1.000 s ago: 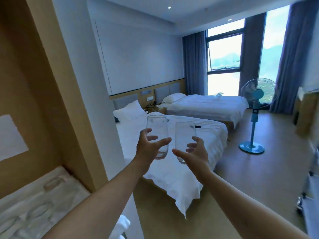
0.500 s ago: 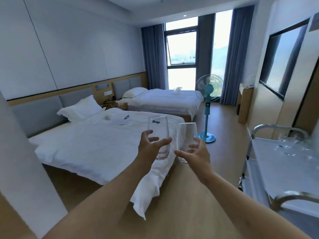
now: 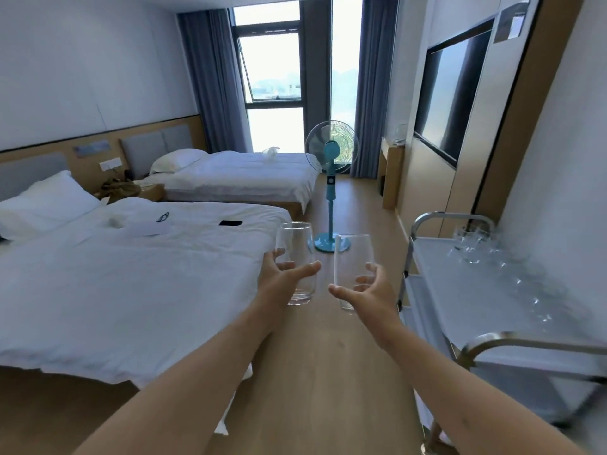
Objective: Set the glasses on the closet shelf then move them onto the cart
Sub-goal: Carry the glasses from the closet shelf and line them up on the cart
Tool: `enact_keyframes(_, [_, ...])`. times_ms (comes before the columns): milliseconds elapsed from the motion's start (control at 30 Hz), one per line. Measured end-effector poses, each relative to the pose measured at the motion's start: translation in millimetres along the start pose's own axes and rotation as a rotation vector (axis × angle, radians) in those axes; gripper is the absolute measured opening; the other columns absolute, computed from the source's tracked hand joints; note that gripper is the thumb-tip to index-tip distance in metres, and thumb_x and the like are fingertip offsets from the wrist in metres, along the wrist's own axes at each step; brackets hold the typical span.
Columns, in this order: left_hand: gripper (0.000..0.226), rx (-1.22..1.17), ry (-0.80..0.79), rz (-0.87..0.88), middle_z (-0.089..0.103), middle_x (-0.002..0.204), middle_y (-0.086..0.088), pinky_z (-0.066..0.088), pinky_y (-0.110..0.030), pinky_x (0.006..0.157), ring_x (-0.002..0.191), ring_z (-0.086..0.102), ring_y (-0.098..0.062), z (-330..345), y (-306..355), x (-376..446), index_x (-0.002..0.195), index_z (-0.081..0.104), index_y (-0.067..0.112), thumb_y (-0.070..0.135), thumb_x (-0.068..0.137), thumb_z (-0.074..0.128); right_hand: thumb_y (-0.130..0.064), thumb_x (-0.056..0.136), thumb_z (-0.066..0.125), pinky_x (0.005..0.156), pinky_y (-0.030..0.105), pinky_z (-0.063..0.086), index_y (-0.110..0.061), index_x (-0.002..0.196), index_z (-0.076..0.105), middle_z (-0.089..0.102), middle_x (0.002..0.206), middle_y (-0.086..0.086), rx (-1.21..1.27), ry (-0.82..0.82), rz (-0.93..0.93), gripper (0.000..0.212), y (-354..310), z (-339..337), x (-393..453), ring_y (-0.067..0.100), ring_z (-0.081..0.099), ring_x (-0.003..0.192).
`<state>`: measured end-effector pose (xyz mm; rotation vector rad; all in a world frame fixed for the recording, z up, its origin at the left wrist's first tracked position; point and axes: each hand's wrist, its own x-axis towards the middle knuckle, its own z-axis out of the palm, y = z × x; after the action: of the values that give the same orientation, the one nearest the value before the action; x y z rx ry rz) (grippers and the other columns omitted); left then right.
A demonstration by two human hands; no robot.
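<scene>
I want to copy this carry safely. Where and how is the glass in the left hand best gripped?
Grip the left glass around its lower body, as the left hand does now: thumb on the near side, fingers wrapped behind. It stands upright and bulges above a narrower base, so a side-on wrap low down should hold it steady.

Readable text: none.
Paper sheet (image 3: 510, 23) high on the right wall panel: printed, too blurred to read.
Plate (image 3: 92, 149) on the headboard: blurred, no letters legible.
Fan (image 3: 330, 180) control panel: markings too small to tell.
</scene>
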<state>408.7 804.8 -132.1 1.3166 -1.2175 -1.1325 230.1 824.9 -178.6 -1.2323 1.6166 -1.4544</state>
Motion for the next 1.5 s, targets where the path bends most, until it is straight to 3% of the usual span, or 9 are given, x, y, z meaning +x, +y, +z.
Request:
enact_keyframes(100, [0.098, 0.020, -0.047, 0.003, 0.062, 0.120, -0.002, 0.054, -0.043, 0.097, 0.108, 0.064, -0.022, 6.0, -8.0, 37.6, 0.142, 0.040, 0.026, 0.044, 0.062, 0.094, -0.040, 0.058, 0.097, 0.087, 0.041, 0.059, -0.021, 0.139, 0.042, 0.059, 0.111, 0.000, -0.007, 0.047, 0.009, 0.100, 3.1, 9.7, 25.7, 0.011, 0.063, 0.097])
enact_keyframes(167, [0.104, 0.021, -0.083, 0.003, 0.062, 0.116, 0.001, 0.055, -0.046, 0.098, 0.106, 0.064, -0.021, 8.9, -9.4, 62.3, 0.142, 0.040, 0.029, 0.052, 0.056, 0.093, -0.045, 0.056, 0.097, 0.086, 0.038, 0.059, -0.023, 0.140, 0.041, 0.059, 0.113, -0.001, -0.026, 0.063, 0.011, 0.102, 3.6, 17.2, 43.6, 0.010, 0.063, 0.098])
enact_keyframes(333, [0.092, -0.016, -0.159, -0.005, 0.063, 0.116, -0.002, 0.055, -0.035, 0.085, 0.104, 0.066, -0.019, 11.0, -8.0, 124.8, 0.138, 0.043, 0.027, 0.037, 0.063, 0.095, -0.041, 0.061, 0.096, 0.082, 0.030, 0.054, -0.020, 0.141, 0.042, 0.059, 0.110, -0.003, -0.055, 0.122, 0.021, 0.099, -1.0, 41.9, 87.6, 0.008, 0.062, 0.096])
enact_keyframes(467, [0.081, -0.015, -0.214, -0.008, 0.063, 0.115, -0.002, 0.048, -0.025, 0.069, 0.099, 0.066, -0.014, 13.6, -3.6, 167.7, 0.131, 0.045, 0.029, 0.033, 0.066, 0.094, -0.040, 0.060, 0.096, 0.086, 0.037, 0.057, -0.019, 0.142, 0.042, 0.059, 0.108, -0.003, -0.056, 0.178, 0.044, 0.100, -1.5, 61.8, 117.7, 0.009, 0.061, 0.097])
enact_keyframes(667, [0.083, 0.011, -0.318, -0.011, 0.063, 0.116, -0.004, 0.050, -0.027, 0.075, 0.103, 0.066, -0.018, 17.3, -5.0, 227.7, 0.133, 0.045, 0.028, 0.035, 0.066, 0.094, -0.037, 0.060, 0.097, 0.089, 0.041, 0.057, -0.018, 0.142, 0.043, 0.060, 0.112, 0.001, -0.032, 0.240, 0.081, 0.100, -0.6, 84.2, 161.1, 0.011, 0.061, 0.099])
enact_keyframes(833, [0.097, 0.015, -0.361, -0.040, 0.065, 0.115, -0.003, 0.056, -0.041, 0.091, 0.104, 0.067, -0.019, 33.8, -11.6, 265.5, 0.136, 0.046, 0.026, 0.045, 0.055, 0.096, -0.038, 0.063, 0.095, 0.080, 0.027, 0.052, -0.017, 0.144, 0.040, 0.058, 0.115, 0.002, -0.062, 0.255, 0.109, 0.100, 12.8, 87.9, 188.5, 0.010, 0.060, 0.100])
enact_keyframes(1000, [0.088, 0.019, -0.409, -0.061, 0.064, 0.116, -0.002, 0.055, -0.034, 0.084, 0.104, 0.066, -0.018, 59.8, -17.2, 299.7, 0.138, 0.045, 0.025, 0.038, 0.065, 0.094, -0.038, 0.063, 0.095, 0.092, 0.038, 0.055, -0.016, 0.146, 0.038, 0.058, 0.114, 0.001, -0.061, 0.277, 0.174, 0.102, 33.4, 84.6, 223.5, 0.012, 0.060, 0.101])
enact_keyframes(1267, [0.087, 0.030, -0.432, -0.078, 0.063, 0.116, 0.000, 0.045, -0.024, 0.070, 0.103, 0.064, -0.014, 126.8, -27.1, 374.2, 0.139, 0.044, 0.025, 0.037, 0.069, 0.092, -0.039, 0.061, 0.096, 0.093, 0.043, 0.056, -0.018, 0.144, 0.040, 0.057, 0.114, 0.000, -0.027, 0.296, 0.221, 0.103, 79.8, 63.7, 313.4, 0.012, 0.060, 0.102])
enact_keyframes(1500, [0.087, 0.059, -0.463, -0.112, 0.062, 0.116, 0.001, 0.045, -0.025, 0.071, 0.104, 0.063, -0.015, 204.8, -29.7, 450.9, 0.137, 0.043, 0.028, 0.040, 0.067, 0.093, -0.063, 0.039, 0.090, 0.086, 0.049, 0.059, -0.019, 0.143, 0.040, 0.057, 0.109, -0.002, -0.029, 0.344, 0.294, 0.124, 112.8, 29.0, 403.2, 0.015, 0.063, 0.100])
